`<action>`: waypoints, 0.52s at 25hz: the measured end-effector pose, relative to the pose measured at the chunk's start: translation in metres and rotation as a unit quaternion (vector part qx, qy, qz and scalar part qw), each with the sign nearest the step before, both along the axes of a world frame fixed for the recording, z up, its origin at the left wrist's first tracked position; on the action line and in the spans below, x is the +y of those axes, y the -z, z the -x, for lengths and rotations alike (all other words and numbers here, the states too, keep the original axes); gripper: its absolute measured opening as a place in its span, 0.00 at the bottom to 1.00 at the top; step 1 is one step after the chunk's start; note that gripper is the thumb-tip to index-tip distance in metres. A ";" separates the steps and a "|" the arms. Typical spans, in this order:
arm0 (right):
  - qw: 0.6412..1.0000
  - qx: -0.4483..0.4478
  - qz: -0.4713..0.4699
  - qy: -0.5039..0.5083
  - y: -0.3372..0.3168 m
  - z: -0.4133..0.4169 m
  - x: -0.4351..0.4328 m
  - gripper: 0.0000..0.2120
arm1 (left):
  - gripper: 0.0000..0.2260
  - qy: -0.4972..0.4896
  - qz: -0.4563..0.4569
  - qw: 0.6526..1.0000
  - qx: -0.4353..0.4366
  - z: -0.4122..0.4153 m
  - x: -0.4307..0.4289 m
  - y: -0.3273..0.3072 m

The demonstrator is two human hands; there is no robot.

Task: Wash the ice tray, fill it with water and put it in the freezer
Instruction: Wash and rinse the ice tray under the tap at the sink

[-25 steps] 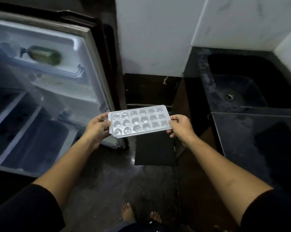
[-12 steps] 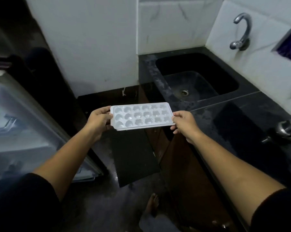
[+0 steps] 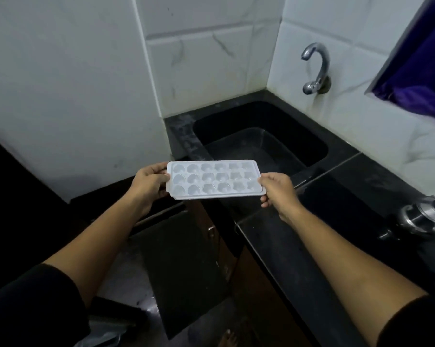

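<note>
A white plastic ice tray [image 3: 215, 179] with several shaped cells is held level in front of me, just before the near left corner of the black sink [image 3: 259, 139]. My left hand [image 3: 150, 182] grips its left end and my right hand [image 3: 277, 190] grips its right end, thumbs on top. The cells look empty. A chrome tap [image 3: 315, 68] sticks out of the white tiled wall above the sink's far right side. The fridge is out of view.
A black stone counter [image 3: 349, 196] runs along the right, with a steel vessel [image 3: 422, 219] on it near the right edge. Wooden cabinet doors [image 3: 236, 271] lie below. A dark mat [image 3: 183, 271] covers the floor. A window with purple cloth [image 3: 416, 71] is at upper right.
My view has swung right from the open fridge to the sink. Both hands have carried the ice tray toward the sink, still holding its two ends.
</note>
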State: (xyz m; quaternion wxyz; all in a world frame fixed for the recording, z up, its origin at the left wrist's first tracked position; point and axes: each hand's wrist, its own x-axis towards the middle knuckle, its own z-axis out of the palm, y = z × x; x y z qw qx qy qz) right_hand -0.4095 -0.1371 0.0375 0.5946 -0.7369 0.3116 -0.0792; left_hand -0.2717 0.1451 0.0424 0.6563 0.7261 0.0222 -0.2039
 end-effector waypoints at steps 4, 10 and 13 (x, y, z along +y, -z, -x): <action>0.999 -0.004 0.006 0.032 -0.004 -0.038 -0.030 0.08 | 0.15 0.015 0.000 1.000 0.003 -0.048 -0.036 -0.002; 0.998 0.005 0.020 0.067 0.003 -0.090 -0.057 0.10 | 0.14 0.056 0.006 0.998 0.000 -0.131 -0.078 0.006; 0.995 0.011 0.045 0.083 0.007 -0.116 -0.065 0.09 | 0.14 0.109 0.005 0.994 -0.007 -0.182 -0.101 0.009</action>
